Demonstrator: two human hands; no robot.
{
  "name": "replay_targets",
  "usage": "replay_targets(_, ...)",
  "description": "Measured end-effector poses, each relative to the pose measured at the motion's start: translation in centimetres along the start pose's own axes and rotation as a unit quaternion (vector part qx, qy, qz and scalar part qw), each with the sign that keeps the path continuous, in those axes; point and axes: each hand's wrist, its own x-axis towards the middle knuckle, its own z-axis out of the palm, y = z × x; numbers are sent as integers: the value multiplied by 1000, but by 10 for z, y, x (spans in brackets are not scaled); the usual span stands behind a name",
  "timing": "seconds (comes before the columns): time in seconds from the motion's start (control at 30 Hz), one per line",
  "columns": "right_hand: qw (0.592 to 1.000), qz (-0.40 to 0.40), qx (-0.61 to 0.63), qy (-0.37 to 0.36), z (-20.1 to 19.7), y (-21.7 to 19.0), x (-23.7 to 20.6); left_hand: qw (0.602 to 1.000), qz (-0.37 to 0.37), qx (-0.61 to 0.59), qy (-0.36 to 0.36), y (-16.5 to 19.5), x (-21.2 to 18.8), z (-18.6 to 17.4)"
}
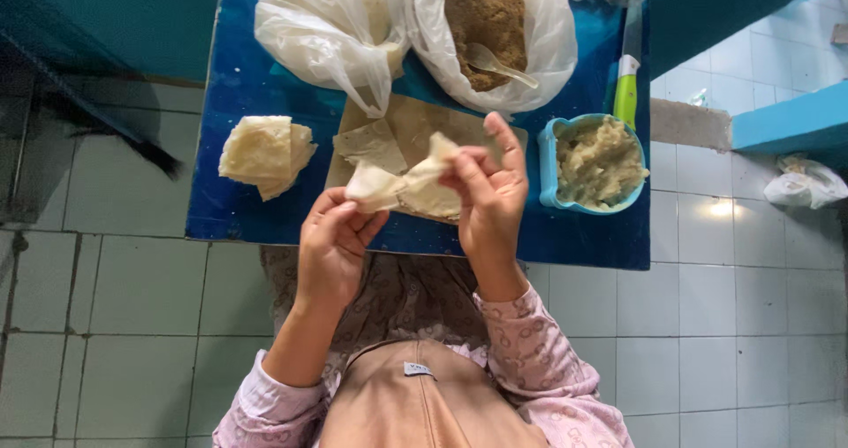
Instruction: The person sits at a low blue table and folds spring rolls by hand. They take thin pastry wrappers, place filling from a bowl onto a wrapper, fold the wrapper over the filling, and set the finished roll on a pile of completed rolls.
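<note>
- My left hand [331,240] and right hand [488,192] pinch a pale dough wrapper [397,178] between fingertips, above the wooden board [415,121];
- folded wrappers [263,154] left; blue filling bowl [552,161] right.

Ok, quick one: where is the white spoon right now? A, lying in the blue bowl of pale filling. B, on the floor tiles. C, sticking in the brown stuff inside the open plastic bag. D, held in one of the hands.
C: the white spoon rests in the brown stuff inside the open plastic bag, while both the left hand and right hand hold only a thin wrapper.
</note>
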Motion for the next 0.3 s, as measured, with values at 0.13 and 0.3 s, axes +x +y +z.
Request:
replay_targets(0.13, 983, -141, -113, 5, 22, 15, 21, 996, 65, -57, -6, 16, 1, -30)
replay_targets(0.3, 834, -351, -423, -51, 64, 50, 26, 994, 106, 8, 38, 23, 4, -68)
